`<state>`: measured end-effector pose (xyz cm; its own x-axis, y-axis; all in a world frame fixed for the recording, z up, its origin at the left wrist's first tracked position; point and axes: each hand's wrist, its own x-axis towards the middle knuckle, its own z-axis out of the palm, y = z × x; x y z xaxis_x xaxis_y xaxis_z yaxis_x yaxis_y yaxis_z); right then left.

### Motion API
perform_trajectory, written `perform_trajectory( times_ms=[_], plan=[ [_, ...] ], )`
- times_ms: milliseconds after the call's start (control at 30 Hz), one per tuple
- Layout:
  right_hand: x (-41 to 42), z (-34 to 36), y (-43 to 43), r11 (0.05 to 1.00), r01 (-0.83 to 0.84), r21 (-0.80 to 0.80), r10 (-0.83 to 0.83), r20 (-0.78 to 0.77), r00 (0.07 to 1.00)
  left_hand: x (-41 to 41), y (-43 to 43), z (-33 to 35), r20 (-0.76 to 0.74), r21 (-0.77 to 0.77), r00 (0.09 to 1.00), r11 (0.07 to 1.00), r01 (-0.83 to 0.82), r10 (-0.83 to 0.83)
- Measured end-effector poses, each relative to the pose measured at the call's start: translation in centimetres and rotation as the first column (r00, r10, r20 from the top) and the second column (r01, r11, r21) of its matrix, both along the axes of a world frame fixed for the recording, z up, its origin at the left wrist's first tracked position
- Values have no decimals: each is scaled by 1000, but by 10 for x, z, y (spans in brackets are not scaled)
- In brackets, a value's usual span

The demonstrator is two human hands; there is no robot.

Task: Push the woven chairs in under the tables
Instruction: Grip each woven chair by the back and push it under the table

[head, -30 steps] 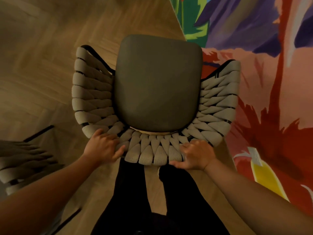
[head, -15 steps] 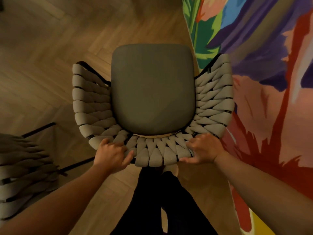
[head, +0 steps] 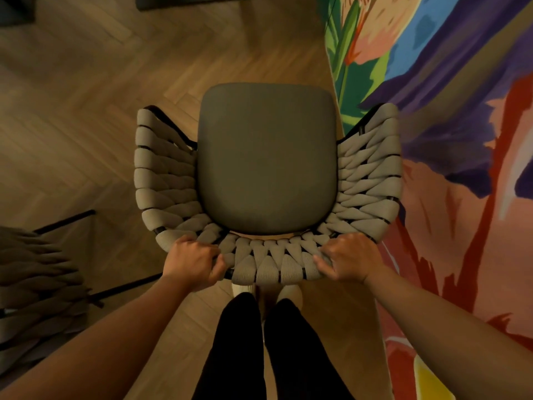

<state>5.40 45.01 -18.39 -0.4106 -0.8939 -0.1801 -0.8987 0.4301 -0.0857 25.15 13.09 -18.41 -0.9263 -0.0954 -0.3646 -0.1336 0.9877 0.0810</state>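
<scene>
The woven chair stands on the wooden floor, right in front of the person. Its right side is over the edge of a bright rug. Its grey seat cushion faces up. The left hand grips the back rim of the chair on the left, with fingers curled round the woven bands. The right hand grips the same rim on the right. The person's legs, in black, stand just behind the chair. Another woven chair is at the left edge, partly out of view.
</scene>
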Motion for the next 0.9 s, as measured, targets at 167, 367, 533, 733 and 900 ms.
perform_trajectory(
  times_ms=[167,367,533,733,900],
  plan=[
    [-19,0,-6,1000,-1,14,1,-9,1000,-17,1,5,-59,30,997,999,-39,41],
    [-44,3,-14,998,-23,57,24,-19,1000,-36,-5,4,-86,51,995,998,-42,46],
    [-76,5,-25,999,-27,36,28,-26,999,-66,-13,6,-131,46,990,998,-47,52],
    [-125,9,-46,999,-13,33,14,-47,999,-110,-27,6,-77,21,994,997,-71,72],
    [-165,9,-60,1000,-16,-2,16,-56,998,-148,-41,5,-58,2,996,998,-68,68]
  ],
)
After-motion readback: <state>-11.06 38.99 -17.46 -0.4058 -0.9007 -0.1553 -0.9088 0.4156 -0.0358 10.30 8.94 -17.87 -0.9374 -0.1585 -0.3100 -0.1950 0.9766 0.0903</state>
